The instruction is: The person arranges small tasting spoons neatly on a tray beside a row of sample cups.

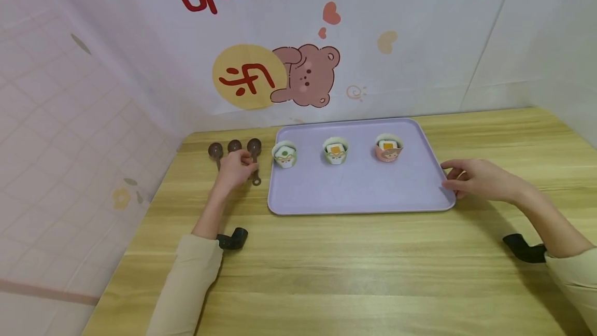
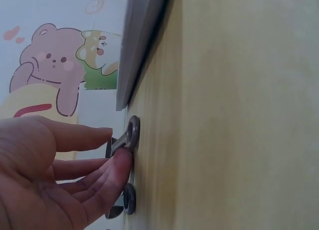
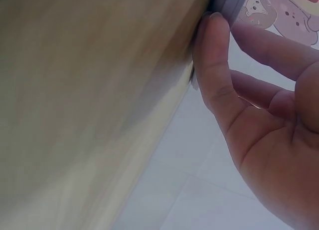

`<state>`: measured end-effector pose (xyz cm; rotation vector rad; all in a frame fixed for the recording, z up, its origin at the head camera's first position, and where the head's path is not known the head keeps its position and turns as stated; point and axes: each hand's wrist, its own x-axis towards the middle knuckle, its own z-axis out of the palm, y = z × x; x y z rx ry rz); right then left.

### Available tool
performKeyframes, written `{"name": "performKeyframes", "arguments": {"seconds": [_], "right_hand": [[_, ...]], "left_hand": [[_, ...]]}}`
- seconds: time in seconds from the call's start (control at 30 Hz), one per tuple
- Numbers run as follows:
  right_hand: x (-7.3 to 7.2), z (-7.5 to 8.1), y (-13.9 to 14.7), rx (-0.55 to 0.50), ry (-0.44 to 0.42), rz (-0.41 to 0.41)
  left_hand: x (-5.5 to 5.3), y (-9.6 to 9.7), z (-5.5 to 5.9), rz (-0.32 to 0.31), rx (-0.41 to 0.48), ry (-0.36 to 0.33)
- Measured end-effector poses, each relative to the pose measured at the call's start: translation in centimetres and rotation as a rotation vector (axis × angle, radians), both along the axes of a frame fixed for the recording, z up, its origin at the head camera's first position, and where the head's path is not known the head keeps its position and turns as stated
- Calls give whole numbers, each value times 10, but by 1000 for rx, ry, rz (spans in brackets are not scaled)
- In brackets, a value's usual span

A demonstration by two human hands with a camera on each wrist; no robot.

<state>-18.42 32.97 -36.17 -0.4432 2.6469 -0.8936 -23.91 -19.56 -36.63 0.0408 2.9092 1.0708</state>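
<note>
My left hand (image 1: pixel 235 170) is at the left of the tray, over a row of three dark brown measuring spoons. Thumb and fingers pinch the handle of the rightmost spoon (image 1: pixel 254 145), whose ringed end (image 2: pixel 133 132) stands out past the fingertips in the left wrist view. Beside it lie the middle spoon (image 1: pixel 235 144), partly covered by the hand, and the left spoon (image 1: pixel 215 150). My right hand (image 1: pixel 485 178) grips the right rim of a lilac tray (image 1: pixel 359 191) between thumb and fingers. The tray lies flat on the table.
On the tray stand a green cup (image 1: pixel 285 162) at the left, another green cup (image 1: pixel 336 158) in the middle and a pink cup (image 1: pixel 388 155) at the right, each with a white piece inside. A printed cloth wall (image 1: pixel 420 77) rises behind the wooden table (image 1: pixel 354 268).
</note>
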Motion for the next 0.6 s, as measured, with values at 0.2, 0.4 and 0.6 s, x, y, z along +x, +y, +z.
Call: {"name": "performKeyframes", "arguments": {"seconds": [0.2, 0.4, 0.6], "right_hand": [[-1, 0, 2, -21, -15, 13], [-1, -2, 6, -47, -40, 5], [0, -1, 8, -38, -50, 1]], "left_hand": [[-4, 2, 0, 26, -10, -15], [-5, 5, 2, 69, -39, -21], [-5, 8, 3, 80, -57, -32]]}}
